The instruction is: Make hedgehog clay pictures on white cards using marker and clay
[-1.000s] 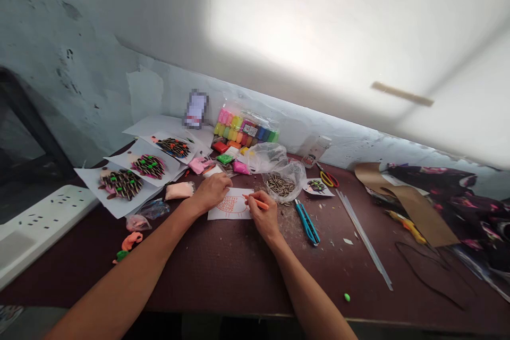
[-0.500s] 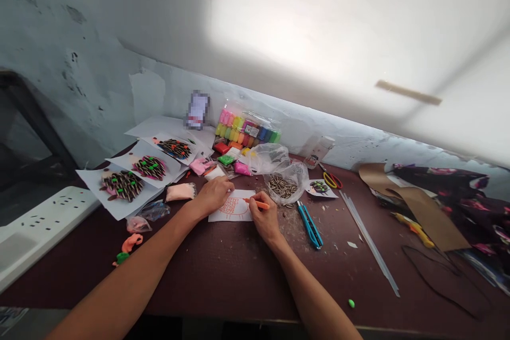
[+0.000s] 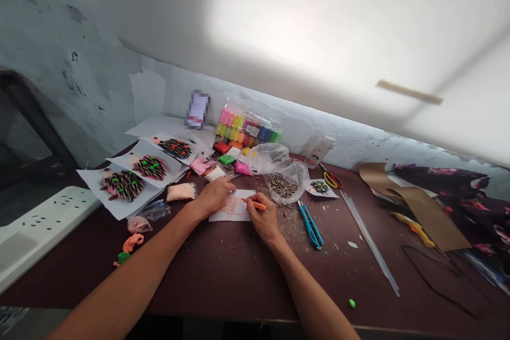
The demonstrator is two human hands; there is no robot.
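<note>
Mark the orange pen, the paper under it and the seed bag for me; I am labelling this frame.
orange pen [image 3: 255, 204], head view, on the shaft just ahead of the right hand's fingers.
paper [image 3: 229, 213], head view, on its lower left part.
seed bag [image 3: 283, 186], head view, on the seeds inside.

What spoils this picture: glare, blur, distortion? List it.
Head view: a washed-out glare patch fills the upper wall; wide-angle lens bends and tilts the table edge; a pixelated patch hides the small card against the wall; the hands, right hand with orange pen, stay reasonably sharp.
</note>
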